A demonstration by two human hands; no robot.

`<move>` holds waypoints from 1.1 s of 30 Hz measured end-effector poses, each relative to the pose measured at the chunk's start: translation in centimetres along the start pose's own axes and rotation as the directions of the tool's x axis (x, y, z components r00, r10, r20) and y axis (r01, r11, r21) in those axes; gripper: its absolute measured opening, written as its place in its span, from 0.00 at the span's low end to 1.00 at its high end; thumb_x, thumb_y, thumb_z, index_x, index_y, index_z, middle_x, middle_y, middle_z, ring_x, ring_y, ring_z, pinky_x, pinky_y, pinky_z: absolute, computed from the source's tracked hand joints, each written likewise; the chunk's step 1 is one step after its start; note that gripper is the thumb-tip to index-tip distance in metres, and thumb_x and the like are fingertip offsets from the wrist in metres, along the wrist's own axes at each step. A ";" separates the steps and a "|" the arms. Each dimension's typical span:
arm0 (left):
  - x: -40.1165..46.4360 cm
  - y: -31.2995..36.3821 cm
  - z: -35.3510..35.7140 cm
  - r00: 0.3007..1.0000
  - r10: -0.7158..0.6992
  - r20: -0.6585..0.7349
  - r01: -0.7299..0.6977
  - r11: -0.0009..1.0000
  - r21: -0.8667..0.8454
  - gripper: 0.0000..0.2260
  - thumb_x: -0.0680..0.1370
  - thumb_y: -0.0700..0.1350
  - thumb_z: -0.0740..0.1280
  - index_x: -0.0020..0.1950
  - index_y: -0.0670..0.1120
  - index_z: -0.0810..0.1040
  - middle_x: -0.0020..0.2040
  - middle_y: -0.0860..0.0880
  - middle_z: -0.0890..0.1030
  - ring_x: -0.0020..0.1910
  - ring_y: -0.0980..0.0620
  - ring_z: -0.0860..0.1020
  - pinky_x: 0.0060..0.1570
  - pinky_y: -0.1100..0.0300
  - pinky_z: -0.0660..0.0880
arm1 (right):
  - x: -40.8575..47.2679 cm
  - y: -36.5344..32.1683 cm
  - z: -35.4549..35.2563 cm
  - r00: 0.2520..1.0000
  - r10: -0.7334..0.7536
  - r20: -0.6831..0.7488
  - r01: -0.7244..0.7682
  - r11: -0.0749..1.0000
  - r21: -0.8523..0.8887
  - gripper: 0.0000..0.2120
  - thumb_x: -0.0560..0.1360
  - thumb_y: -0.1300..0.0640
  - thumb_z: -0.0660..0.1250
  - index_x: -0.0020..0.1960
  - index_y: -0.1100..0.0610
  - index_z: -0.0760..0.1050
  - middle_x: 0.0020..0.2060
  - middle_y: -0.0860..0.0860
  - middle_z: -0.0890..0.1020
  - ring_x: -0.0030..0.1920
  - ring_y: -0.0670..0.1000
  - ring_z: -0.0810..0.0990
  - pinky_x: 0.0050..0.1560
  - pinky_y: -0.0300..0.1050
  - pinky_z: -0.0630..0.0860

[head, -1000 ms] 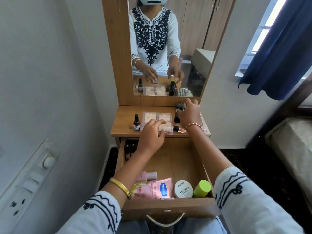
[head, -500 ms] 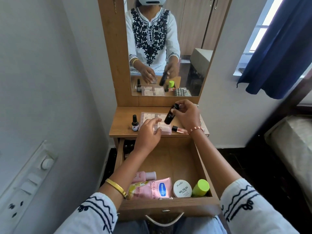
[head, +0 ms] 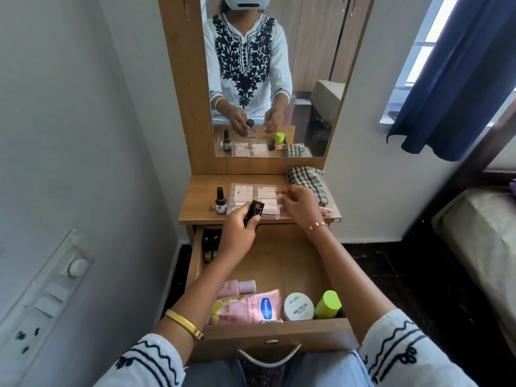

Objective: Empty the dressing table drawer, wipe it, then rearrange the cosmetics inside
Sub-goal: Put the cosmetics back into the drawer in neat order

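The wooden drawer (head: 284, 263) stands pulled out under the dressing table top (head: 201, 196). My left hand (head: 240, 233) grips a small black cosmetic bottle (head: 255, 212) over the drawer's back edge. My right hand (head: 300, 206) hovers with loosely curled fingers at the right end of a clear pink palette case (head: 251, 196) and holds nothing I can see. At the drawer's front lie a pink Vaseline tube (head: 251, 305), a white nail polish remover jar (head: 298, 305), a green-capped bottle (head: 329, 303) and a small pink bottle (head: 240, 286). Dark bottles (head: 209, 247) stand at the back left.
On the table top stand a dark nail polish bottle (head: 220, 201) at the left and a checked cloth (head: 307, 180) at the right, with a small pink item (head: 328, 210) beside my right wrist. The mirror (head: 268, 79) rises behind. A bed (head: 480, 233) lies at the right.
The black bottle has passed from my right hand to my left hand. My left hand has come off the palette case toward the drawer. My right hand has let go and opened.
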State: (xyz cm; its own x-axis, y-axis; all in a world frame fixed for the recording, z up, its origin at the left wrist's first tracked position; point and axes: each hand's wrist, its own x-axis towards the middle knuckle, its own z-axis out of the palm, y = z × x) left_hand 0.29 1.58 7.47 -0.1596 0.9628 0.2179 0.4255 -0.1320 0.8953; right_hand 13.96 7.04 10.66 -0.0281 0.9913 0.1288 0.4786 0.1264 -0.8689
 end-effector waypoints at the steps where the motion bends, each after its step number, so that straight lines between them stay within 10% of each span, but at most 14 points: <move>1: -0.1 -0.3 0.0 1.000 -0.018 0.002 0.018 1.000 0.003 0.19 0.77 0.39 0.62 0.69 0.41 0.67 0.67 0.45 0.72 0.67 0.49 0.68 0.60 0.66 0.62 | 0.2 0.7 -0.3 0.998 0.001 -0.062 -0.010 0.988 -0.152 0.08 0.75 0.66 0.63 0.51 0.63 0.78 0.43 0.55 0.81 0.37 0.46 0.77 0.37 0.25 0.71; 7: -0.5 -1.1 0.2 0.994 -0.113 0.004 0.113 0.994 -0.008 0.22 0.76 0.41 0.65 0.69 0.43 0.67 0.68 0.45 0.71 0.68 0.48 0.68 0.61 0.62 0.64 | 0.4 3.6 -0.5 0.999 -0.044 0.013 0.044 0.831 -0.555 0.14 0.73 0.71 0.60 0.56 0.63 0.77 0.55 0.59 0.75 0.51 0.58 0.77 0.52 0.39 0.69; 21: -0.7 -1.5 0.4 0.991 -0.132 0.010 0.132 0.991 -0.011 0.21 0.75 0.41 0.66 0.67 0.43 0.69 0.64 0.45 0.74 0.64 0.49 0.71 0.60 0.60 0.68 | 0.6 4.1 -0.5 0.986 -0.133 0.096 0.164 0.768 -0.619 0.10 0.75 0.67 0.63 0.54 0.63 0.78 0.51 0.59 0.75 0.48 0.58 0.77 0.49 0.43 0.73; 27: -0.7 -1.7 0.7 0.992 -0.129 0.010 0.129 0.991 -0.037 0.20 0.74 0.41 0.67 0.66 0.43 0.71 0.63 0.46 0.76 0.61 0.52 0.72 0.57 0.62 0.67 | -0.1 3.9 -0.8 0.988 -0.134 -0.078 0.106 0.949 -0.297 0.06 0.71 0.62 0.70 0.48 0.61 0.77 0.43 0.53 0.77 0.40 0.47 0.73 0.35 0.31 0.63; 33: -0.7 -2.4 1.9 0.978 -0.203 0.041 0.205 0.977 -0.062 0.21 0.72 0.41 0.70 0.64 0.43 0.72 0.61 0.45 0.77 0.61 0.48 0.74 0.60 0.57 0.70 | -3.5 4.7 -0.3 0.998 0.061 0.014 -0.063 0.991 0.114 0.08 0.70 0.62 0.72 0.39 0.52 0.74 0.32 0.48 0.80 0.32 0.46 0.79 0.34 0.36 0.77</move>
State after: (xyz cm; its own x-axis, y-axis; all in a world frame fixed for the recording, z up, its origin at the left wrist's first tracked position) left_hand 1.03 1.62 4.41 -0.2056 0.9785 0.0155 0.3276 0.0539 0.9433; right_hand 16.63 4.11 6.27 -0.0110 0.9976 0.0684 0.3760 0.0676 -0.9242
